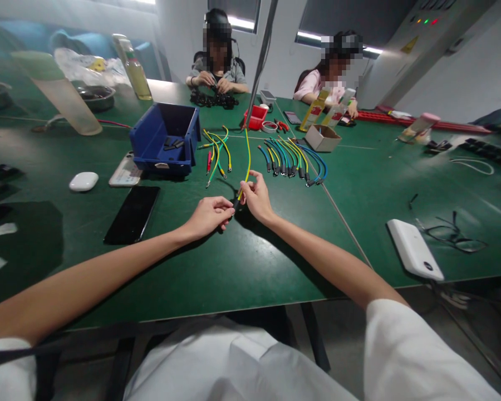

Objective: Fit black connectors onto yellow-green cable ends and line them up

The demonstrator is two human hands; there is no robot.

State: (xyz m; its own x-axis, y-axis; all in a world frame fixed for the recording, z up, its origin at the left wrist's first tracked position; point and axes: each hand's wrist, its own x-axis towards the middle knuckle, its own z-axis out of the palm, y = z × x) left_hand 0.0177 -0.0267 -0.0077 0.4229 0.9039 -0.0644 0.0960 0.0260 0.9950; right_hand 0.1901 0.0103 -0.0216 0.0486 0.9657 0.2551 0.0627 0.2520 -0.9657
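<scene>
Above the green table, a yellow-green wire [249,153] is stretched between my two hands and away from me. My right hand [255,196] pinches the wire near its close end. My left hand [212,216] has its fingertips closed on a short black sleeve [236,203] around that end. Beyond my hands at the left lies a loose group of yellow and green wires [229,150] with metal lugs. To the right lies a row of blue, green and yellow wires [290,159], their near ends covered by black sleeves.
A blue bin [162,161] with black sleeves stands left of my hands. Nearby lie a black phone [132,216], a white earbud case [83,181] and a white power bank [415,249]. A slanted pole [261,61] rises behind the wire. Two people sit across the table [183,289].
</scene>
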